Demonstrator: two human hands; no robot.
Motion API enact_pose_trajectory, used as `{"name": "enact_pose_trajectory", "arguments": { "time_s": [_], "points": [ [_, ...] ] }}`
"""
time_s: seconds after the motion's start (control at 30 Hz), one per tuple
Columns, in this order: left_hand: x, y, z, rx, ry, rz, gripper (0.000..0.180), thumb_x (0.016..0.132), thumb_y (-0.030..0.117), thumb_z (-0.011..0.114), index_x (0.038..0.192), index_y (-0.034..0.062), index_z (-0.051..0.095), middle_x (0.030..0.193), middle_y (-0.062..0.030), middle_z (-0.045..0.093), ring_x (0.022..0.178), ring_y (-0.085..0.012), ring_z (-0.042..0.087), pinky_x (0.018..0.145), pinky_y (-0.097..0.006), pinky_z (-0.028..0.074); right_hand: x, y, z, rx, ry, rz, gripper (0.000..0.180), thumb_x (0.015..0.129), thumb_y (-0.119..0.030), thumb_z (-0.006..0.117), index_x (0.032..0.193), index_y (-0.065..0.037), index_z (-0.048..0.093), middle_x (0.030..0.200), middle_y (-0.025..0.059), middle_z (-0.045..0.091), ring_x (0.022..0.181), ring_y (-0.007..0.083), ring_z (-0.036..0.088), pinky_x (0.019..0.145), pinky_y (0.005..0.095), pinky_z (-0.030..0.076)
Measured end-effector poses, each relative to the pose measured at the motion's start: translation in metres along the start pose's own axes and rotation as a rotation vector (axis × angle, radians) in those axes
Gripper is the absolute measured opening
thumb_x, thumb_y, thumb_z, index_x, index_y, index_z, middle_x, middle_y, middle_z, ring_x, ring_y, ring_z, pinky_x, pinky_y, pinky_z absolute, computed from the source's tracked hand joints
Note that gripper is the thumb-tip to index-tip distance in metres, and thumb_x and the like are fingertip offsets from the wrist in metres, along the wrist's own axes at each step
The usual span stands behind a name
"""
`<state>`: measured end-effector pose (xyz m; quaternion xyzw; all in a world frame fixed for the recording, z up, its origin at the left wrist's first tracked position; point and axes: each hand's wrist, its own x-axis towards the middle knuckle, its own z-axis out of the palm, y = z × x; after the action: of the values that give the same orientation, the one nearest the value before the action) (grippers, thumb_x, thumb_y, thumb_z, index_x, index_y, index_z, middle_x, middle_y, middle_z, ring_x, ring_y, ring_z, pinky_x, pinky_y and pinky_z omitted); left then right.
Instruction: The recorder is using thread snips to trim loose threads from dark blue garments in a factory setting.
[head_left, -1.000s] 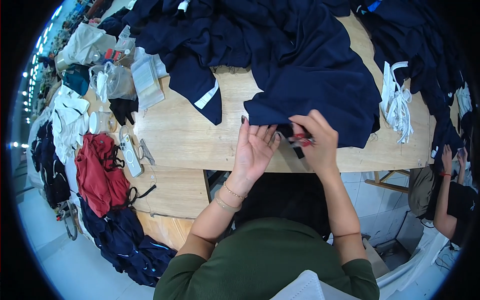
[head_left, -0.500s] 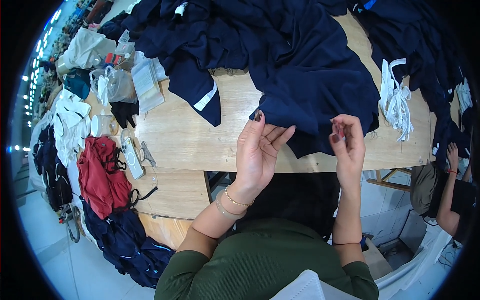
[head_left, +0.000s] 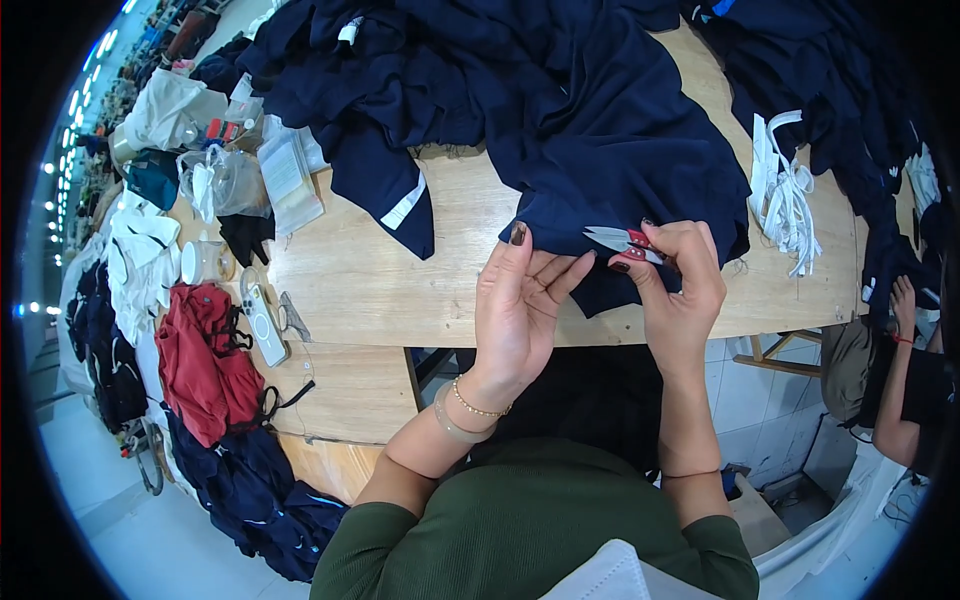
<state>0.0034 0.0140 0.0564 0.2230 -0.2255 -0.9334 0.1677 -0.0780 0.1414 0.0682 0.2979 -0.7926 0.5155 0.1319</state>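
Note:
A large navy fabric piece (head_left: 620,150) drapes over the wooden table (head_left: 370,300), its near edge hanging toward me. My left hand (head_left: 518,305) holds that edge, thumb on top and fingers curled beneath, palm turned up. In my right hand (head_left: 685,275) is a pair of thread snips (head_left: 622,241) with a red grip. Their pointed blades are slightly apart and point left, just above the fabric and not far from my left fingertips. Whether they touch the cloth I cannot tell.
White strips (head_left: 785,200) lie in a bunch on the right. At left are a phone (head_left: 265,325), a clear jar (head_left: 205,262), plastic bags (head_left: 225,180) and a red garment (head_left: 205,365). More navy cloth (head_left: 800,80) covers the far right, where another person's hand (head_left: 903,300) rests.
The snips have swung out of my right palm, blades now pointing left, and my right fingers have closed around the grip. My left hand stays on the fabric edge.

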Motion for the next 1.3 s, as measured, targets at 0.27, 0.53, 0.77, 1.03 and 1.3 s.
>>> {"name": "enact_pose_trajectory", "arguments": {
  "time_s": [0.27, 0.53, 0.77, 1.03, 1.3],
  "points": [
    [-0.001, 0.001, 0.002, 0.014, -0.010, -0.016, 0.022, 0.100, 0.026, 0.049, 0.098, 0.0052, 0.058, 0.091, -0.0103, 0.067, 0.091, -0.0209, 0.067, 0.093, -0.041, 0.054, 0.003, 0.000, 0.005, -0.025, -0.011, -0.025, 0.026, 0.069, -0.006, 0.080, 0.086, 0.001, 0.062, 0.077, 0.0084, 0.060, 0.069, 0.0213, 0.052, 0.060, 0.0293, 0.042],
    [-0.001, 0.004, -0.005, -0.080, -0.124, -0.038, 0.028, 0.102, 0.025, 0.043, 0.111, 0.0018, 0.057, 0.105, -0.0139, 0.067, 0.101, -0.0239, 0.066, 0.100, -0.043, 0.049, -0.002, 0.002, 0.002, 0.006, 0.069, 0.068, 0.026, 0.069, -0.007, 0.080, 0.086, 0.001, 0.062, 0.077, 0.0081, 0.061, 0.071, 0.0203, 0.051, 0.059, 0.0283, 0.041],
    [-0.004, 0.006, 0.004, -0.036, -0.110, -0.057, 0.033, 0.103, 0.025, 0.040, 0.118, -0.0011, 0.054, 0.113, -0.0165, 0.065, 0.107, -0.0261, 0.063, 0.102, -0.042, 0.048, -0.002, 0.005, 0.005, -0.076, 0.078, -0.172, 0.030, 0.067, -0.006, 0.081, 0.090, -0.001, 0.063, 0.079, 0.0078, 0.062, 0.071, 0.0225, 0.051, 0.061, 0.0300, 0.041],
    [-0.004, 0.005, 0.005, -0.040, -0.103, -0.080, 0.027, 0.102, 0.022, 0.045, 0.114, 0.0009, 0.056, 0.106, -0.0115, 0.066, 0.102, -0.0210, 0.065, 0.100, -0.039, 0.050, -0.003, 0.006, 0.004, 0.021, 0.054, -0.018, 0.026, 0.074, -0.003, 0.077, 0.095, -0.001, 0.062, 0.080, 0.0068, 0.062, 0.072, 0.0179, 0.053, 0.062, 0.0267, 0.043],
    [-0.002, 0.007, 0.007, -0.086, -0.080, -0.028, 0.024, 0.101, 0.019, 0.047, 0.112, 0.0011, 0.057, 0.105, -0.0096, 0.066, 0.101, -0.0174, 0.064, 0.099, -0.036, 0.051, -0.014, -0.008, -0.005, 0.726, -0.066, 0.471, 0.017, 0.100, -0.017, 0.050, 0.107, -0.002, 0.052, 0.074, 0.0022, 0.056, 0.061, 0.0043, 0.049, 0.054, 0.0168, 0.036]
  ]
}}
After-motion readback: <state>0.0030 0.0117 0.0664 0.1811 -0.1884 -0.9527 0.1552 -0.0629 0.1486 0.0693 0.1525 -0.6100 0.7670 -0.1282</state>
